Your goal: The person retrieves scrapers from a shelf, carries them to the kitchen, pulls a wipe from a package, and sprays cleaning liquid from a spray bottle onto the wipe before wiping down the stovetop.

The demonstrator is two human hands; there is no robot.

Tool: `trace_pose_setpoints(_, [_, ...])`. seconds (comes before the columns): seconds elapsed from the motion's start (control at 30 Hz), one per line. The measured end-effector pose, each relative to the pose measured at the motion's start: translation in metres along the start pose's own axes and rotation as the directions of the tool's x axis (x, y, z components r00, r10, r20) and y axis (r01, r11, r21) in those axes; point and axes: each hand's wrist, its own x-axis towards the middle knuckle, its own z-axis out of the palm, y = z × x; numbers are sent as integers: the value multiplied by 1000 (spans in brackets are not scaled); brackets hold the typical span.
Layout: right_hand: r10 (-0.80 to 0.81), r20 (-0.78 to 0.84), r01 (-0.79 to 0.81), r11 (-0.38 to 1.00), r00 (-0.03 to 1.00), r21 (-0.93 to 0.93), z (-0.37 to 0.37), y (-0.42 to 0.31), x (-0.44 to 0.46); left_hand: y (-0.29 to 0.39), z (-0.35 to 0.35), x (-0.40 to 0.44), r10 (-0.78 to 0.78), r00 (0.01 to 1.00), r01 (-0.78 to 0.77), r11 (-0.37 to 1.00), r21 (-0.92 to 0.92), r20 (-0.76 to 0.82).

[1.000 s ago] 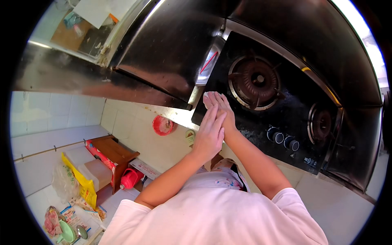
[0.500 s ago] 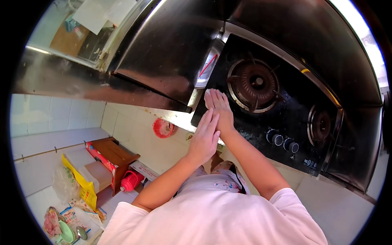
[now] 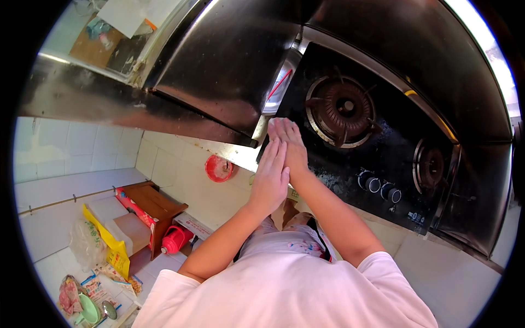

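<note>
The right hand [image 3: 290, 146] lies flat near the left edge of the black stove [image 3: 394, 147], with its fingers out straight. Something white [image 3: 271, 126] pokes out by its fingertips — too small to tell what. The left hand [image 3: 269, 179] leans against the right one, its fingers straight too. A big round burner [image 3: 348, 105] is near them. A red tub [image 3: 219, 169] sits low down — well apart from both hands.

Right hand [image 3: 290, 143] nearer hob's [image 3: 383, 147] left edge; left hand [image 3: 269, 179] too, seemingly

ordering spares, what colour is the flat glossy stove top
The flat glossy stove top is black; head view.
</note>
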Motion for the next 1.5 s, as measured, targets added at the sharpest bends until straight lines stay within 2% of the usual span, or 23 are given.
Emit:
trace_pose_setpoints(0.03, [0,0,0,1000,1000,0,2,-1,-4,1,-3,-1,0,1000,0,1000,18,10])
trace_pose_setpoints(0.1, [-173,107,175,984,979,-13,3,-7,-19,4,-4,-4,1,1000,-1,999,35,20])
trace_pose_setpoints(0.13, [-206,125,211,977,971,-33,-1,-5,-27,7,-2,-5,2,999,-3,1000,14,47])
trace_pose_setpoints(0.17, [-206,126,212,977,970,-35,-4,-1,-28,9,1,-6,4,997,-3,1000,-8,74])
trace_pose_setpoints(0.27, [-55,63,58,997,996,-53,-6,9,-20,12,7,-8,33,998,-32,999,-16,47])
trace_pose_setpoints(0.33, [-48,27,48,999,998,-19,-4,7,-13,11,7,-5,26,1000,-26,1000,-16,-8])
trace_pose_setpoints(0.43, [-55,-31,56,998,998,20,-4,-2,-11,6,-1,-2,3,1000,-3,1000,-6,-2])
trace_pose_setpoints(0.5, [-119,96,111,990,988,84,-11,-5,-19,4,-2,-5,-20,1000,20,1000,-13,6])
trace_pose_setpoints(0.53, [-121,98,113,990,988,85,-11,-1,-25,4,-2,-8,-31,998,33,999,-38,52])
trace_pose_setpoints(0.57, [-176,139,172,984,975,39,-10,5,-32,4,-1,-10,-39,994,46,997,-63,98])
trace_pose_setpoints(0.63, [-231,188,236,972,955,-3,-13,6,-33,10,3,-11,-9,998,12,998,-65,55])
trace_pose_setpoints(0.7, [-127,87,130,991,988,-31,-15,3,-28,11,5,-12,22,1000,-21,998,-64,18])
trace_pose_setpoints(0.77, [-100,60,100,995,993,8,-12,-7,-24,6,8,-11,-22,997,18,998,-57,-70])
trace_pose_setpoints(1.0, [-196,164,200,980,967,-11,-14,-7,-32,0,-2,-18,-23,999,25,998,-54,34])
trace_pose_setpoints(1.07, [-83,112,89,994,990,-55,-16,-8,-28,6,2,-18,-23,998,15,993,-117,-65])
trace_pose_setpoints(1.17, [-30,62,34,998,998,-56,2,-15,-24,2,0,-18,-45,993,36,996,-84,-105])
trace_pose_setpoints(1.23, [-69,37,70,996,997,-47,4,-20,-24,-3,-7,-21,-50,995,44,996,-77,-84])
trace_pose_setpoints(1.33, [-137,104,134,990,985,36,-2,-21,-33,-2,-8,-27,-36,999,35,998,-58,-27])
trace_pose_setpoints(1.4, [-89,101,90,996,991,-1,-8,-17,-39,2,-6,-29,-16,1000,16,999,-46,5])
trace_pose_setpoints(1.5, [-37,44,40,997,998,-61,-5,-14,-40,8,0,-28,21,999,-24,997,-77,-38])
